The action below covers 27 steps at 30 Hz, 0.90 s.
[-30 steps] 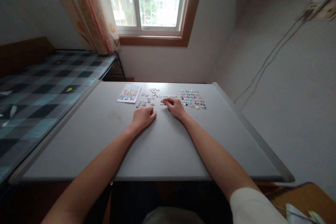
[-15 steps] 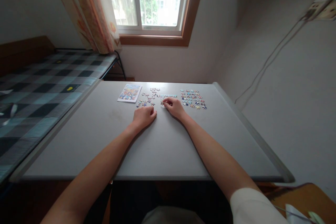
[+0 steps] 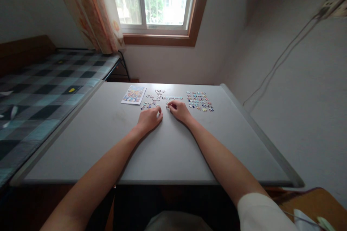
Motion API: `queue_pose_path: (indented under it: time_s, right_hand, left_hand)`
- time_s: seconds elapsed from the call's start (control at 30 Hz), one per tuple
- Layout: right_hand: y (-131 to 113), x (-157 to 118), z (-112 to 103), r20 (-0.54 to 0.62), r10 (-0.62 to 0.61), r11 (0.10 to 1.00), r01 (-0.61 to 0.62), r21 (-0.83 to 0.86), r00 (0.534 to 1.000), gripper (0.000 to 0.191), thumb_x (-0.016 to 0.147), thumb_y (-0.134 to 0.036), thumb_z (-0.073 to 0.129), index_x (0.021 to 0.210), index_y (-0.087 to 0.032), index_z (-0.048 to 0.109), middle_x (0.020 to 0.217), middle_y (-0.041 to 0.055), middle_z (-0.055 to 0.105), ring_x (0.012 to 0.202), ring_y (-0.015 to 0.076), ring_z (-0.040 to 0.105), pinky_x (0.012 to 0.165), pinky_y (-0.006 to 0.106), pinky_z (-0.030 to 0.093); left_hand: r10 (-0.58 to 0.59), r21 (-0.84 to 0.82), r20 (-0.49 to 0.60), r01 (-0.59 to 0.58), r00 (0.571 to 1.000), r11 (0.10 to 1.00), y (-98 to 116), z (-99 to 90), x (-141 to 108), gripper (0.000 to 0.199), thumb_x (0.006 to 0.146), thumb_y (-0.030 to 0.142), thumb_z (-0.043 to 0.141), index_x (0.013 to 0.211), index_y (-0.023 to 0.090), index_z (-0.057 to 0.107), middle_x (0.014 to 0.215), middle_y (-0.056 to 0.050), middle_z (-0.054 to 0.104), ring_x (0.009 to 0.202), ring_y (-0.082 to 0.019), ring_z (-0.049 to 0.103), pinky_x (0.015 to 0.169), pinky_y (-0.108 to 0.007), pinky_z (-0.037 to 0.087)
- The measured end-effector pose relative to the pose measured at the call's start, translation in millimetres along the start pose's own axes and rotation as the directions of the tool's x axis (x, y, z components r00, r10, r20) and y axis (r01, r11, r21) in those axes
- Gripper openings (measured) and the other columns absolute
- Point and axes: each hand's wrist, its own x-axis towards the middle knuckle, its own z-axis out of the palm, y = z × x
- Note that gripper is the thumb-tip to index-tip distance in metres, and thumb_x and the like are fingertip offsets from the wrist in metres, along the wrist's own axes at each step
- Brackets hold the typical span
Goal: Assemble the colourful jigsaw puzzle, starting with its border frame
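Observation:
My right hand (image 3: 179,110) rests on the table with thumb and index finger pinched at a small jigsaw puzzle piece (image 3: 167,107), beside the lower left end of a joined strip of pale blue puzzle pieces (image 3: 175,98). My left hand (image 3: 150,118) lies to the left, its fingers curled and the thumb bent towards the index finger. Loose puzzle pieces (image 3: 146,105) lie just beyond its knuckles. Whatever its fingertips hold, if anything, is hidden. Several more loose pieces (image 3: 159,91) lie scattered farther back.
Rows of loose puzzle pieces (image 3: 200,101) lie right of my right hand. A printed picture sheet (image 3: 133,95) is at the back left of the grey table (image 3: 173,151). A bed (image 3: 67,75) stands along the left, a white wall (image 3: 303,90) on the right.
My left hand has loosened slightly, with a gap now between index finger and thumb. My right hand stays pinched at nearly the same spot. The view tilts a little.

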Motion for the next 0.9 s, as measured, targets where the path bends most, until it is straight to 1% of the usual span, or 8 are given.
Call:
queue_pose_path:
  time_s: [0.07, 0.13, 0.2, 0.27, 0.47, 0.57, 0.7, 0.9]
  right_hand:
    - [1.0, 0.2, 1.0, -0.008, -0.018, 0.999, 0.018, -0.036, 1.000, 0.015, 0.079, -0.014, 0.057, 0.084, -0.017, 0.071, 0.080, 0.0043, 0.070, 0.073, 0.0153, 0.060, 0.074, 0.027, 0.046]
    - [1.9, 0.4, 1.6, -0.013, -0.038, 0.997, 0.037, -0.067, 0.999, 0.015, 0.080, -0.013, 0.057, 0.083, -0.017, 0.070, 0.083, 0.0055, 0.070, 0.079, 0.0165, 0.061, 0.078, 0.029, 0.046]
    - [2.3, 0.5, 1.6, -0.011, -0.045, 0.995, 0.044, -0.085, 0.999, 0.015, 0.081, -0.013, 0.056, 0.083, -0.017, 0.070, 0.086, 0.0062, 0.070, 0.082, 0.0172, 0.061, 0.080, 0.029, 0.046]
    - [2.0, 0.5, 1.3, -0.001, -0.043, 0.995, 0.043, -0.092, 0.999, 0.014, 0.082, -0.014, 0.056, 0.084, -0.017, 0.070, 0.086, 0.0064, 0.070, 0.084, 0.0172, 0.061, 0.080, 0.029, 0.046]
    - [1.7, 0.6, 2.3, 0.001, -0.033, 0.994, 0.033, -0.104, 0.999, 0.015, 0.083, -0.014, 0.055, 0.082, -0.018, 0.069, 0.084, 0.0053, 0.067, 0.083, 0.0164, 0.059, 0.081, 0.028, 0.044]
    - [4.5, 0.4, 1.8, -0.019, -0.037, 0.997, 0.036, -0.069, 0.999, 0.012, 0.082, -0.016, 0.056, 0.085, -0.017, 0.068, 0.079, 0.0038, 0.063, 0.077, 0.0152, 0.056, 0.077, 0.028, 0.045]
    - [9.0, 0.0, -1.6, 0.026, -0.080, 0.997, 0.080, 0.014, 0.996, 0.018, 0.076, -0.020, 0.062, 0.094, -0.016, 0.067, 0.079, 0.0018, 0.057, 0.068, 0.0123, 0.052, 0.069, 0.025, 0.045]
    - [9.8, -0.1, -2.7, 0.045, -0.092, 0.996, 0.091, 0.019, 0.995, 0.022, 0.074, -0.017, 0.062, 0.096, -0.017, 0.066, 0.080, 0.0009, 0.055, 0.069, 0.0115, 0.050, 0.071, 0.025, 0.044]
  left_hand:
    - [0.086, -0.002, -0.056, -0.086, 0.995, 0.996, 2.3, 1.9, -0.2, 0.029, 0.092, 0.035, 0.045, 0.115, 0.025, 0.060, 0.099, -0.005, 0.066, 0.087, -0.020, 0.063, 0.073, -0.028, 0.043]
    - [0.157, 0.024, -0.083, -0.155, 0.984, 0.988, 4.2, 3.6, -0.4, 0.036, 0.091, 0.037, 0.047, 0.124, 0.025, 0.056, 0.106, -0.006, 0.062, 0.094, -0.021, 0.061, 0.077, -0.029, 0.045]
    - [0.200, 0.047, -0.079, -0.197, 0.977, 0.979, 4.9, 4.3, -0.9, 0.039, 0.091, 0.040, 0.048, 0.127, 0.026, 0.055, 0.108, -0.007, 0.059, 0.098, -0.022, 0.059, 0.080, -0.030, 0.045]
    - [0.223, 0.048, -0.066, -0.220, 0.973, 0.974, 4.6, 4.3, -1.5, 0.037, 0.091, 0.042, 0.048, 0.124, 0.027, 0.057, 0.108, -0.007, 0.057, 0.099, -0.022, 0.057, 0.082, -0.031, 0.045]
    - [0.212, 0.029, -0.039, -0.211, 0.976, 0.977, 3.8, 3.1, -2.6, 0.037, 0.092, 0.043, 0.047, 0.124, 0.029, 0.058, 0.109, -0.006, 0.054, 0.097, -0.021, 0.057, 0.083, -0.031, 0.045]
    - [0.194, 0.014, -0.022, -0.194, 0.981, 0.981, 4.6, 1.5, -3.0, 0.038, 0.092, 0.044, 0.046, 0.125, 0.029, 0.057, 0.110, -0.006, 0.053, 0.096, -0.020, 0.057, 0.084, -0.031, 0.045]
    - [0.178, -0.020, 0.001, -0.178, 0.984, 0.984, 6.0, -2.3, -3.9, 0.038, 0.092, 0.044, 0.046, 0.125, 0.029, 0.058, 0.110, -0.006, 0.053, 0.097, -0.021, 0.057, 0.085, -0.031, 0.044]
    - [0.170, -0.015, 0.003, -0.170, 0.985, 0.985, 6.1, -2.5, -3.7, 0.038, 0.092, 0.043, 0.046, 0.126, 0.029, 0.057, 0.112, -0.006, 0.053, 0.098, -0.021, 0.057, 0.087, -0.031, 0.044]
